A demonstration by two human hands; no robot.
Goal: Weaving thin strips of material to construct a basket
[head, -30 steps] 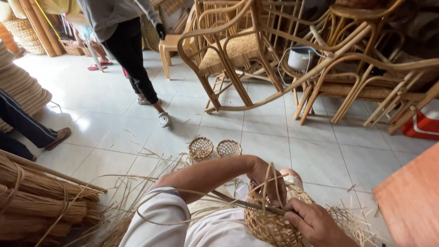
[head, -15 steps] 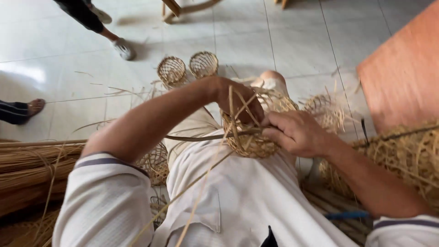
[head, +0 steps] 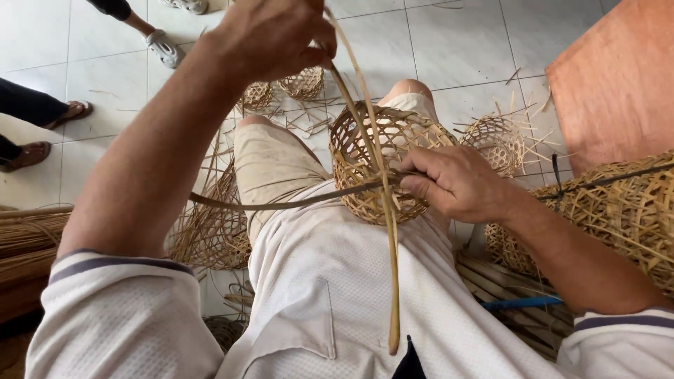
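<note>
Basket (head: 375, 165), small and open-weave, rests on the person's lap against the white shirt (head: 337, 295), its mouth turned up and away. Right hand (head: 456, 184) is closed on the basket's near rim, thumb and fingers pinching the weave where a long strip (head: 382, 210) crosses it. Left hand (head: 277, 31) is raised high above the lap, fingers shut on the upper end of that strip; the strip runs down from it past the basket, and its free end hangs over the shirt. A second, darker strip (head: 281, 205) lies across the lap from the left, reaching the right hand's fingertips. Beyond the knees, two small baskets (head: 302, 83) sit side by side on the tiled floor (head: 456, 42). Another small basket (head: 498, 140) lies just right of the held one. A large woven piece (head: 625, 203) fills the right edge below a reddish board (head: 618, 70). Other people's feet (head: 165, 45) stand at upper left.
</note>
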